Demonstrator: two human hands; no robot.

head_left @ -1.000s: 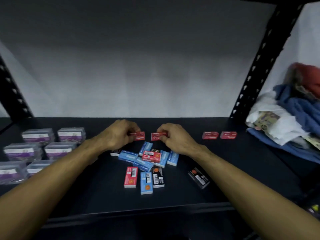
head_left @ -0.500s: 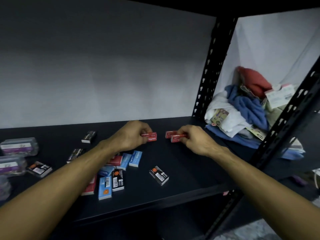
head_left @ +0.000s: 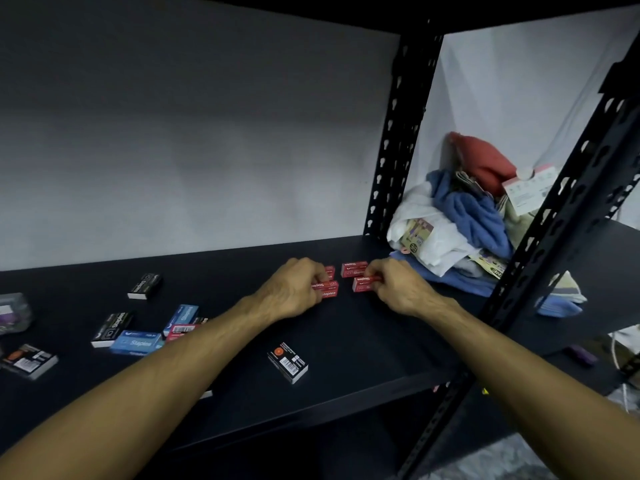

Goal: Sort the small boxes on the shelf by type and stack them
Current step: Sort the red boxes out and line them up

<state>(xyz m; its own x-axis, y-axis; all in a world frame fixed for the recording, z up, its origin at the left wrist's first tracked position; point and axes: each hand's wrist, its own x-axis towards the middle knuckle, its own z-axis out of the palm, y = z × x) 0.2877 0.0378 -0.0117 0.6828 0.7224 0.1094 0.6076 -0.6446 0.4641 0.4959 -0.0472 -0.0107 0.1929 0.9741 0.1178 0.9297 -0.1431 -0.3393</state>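
Small staple boxes lie on a black shelf. My left hand grips a red box at the shelf's right part, just in front of another red box. My right hand pinches a second red box, which sits in front of a further red box. To the left lies a loose heap of blue boxes, black boxes and a red one. A single black box lies near the front edge.
A black upright post stands behind the red boxes. Behind it sits a pile of cloths and papers. Another post crosses the right foreground. Clear plastic cases sit at the far left, with another black box further back.
The view has swung to the right. Both hands carried their red boxes rightward from the heap and set them down in front of the two red boxes by the post.
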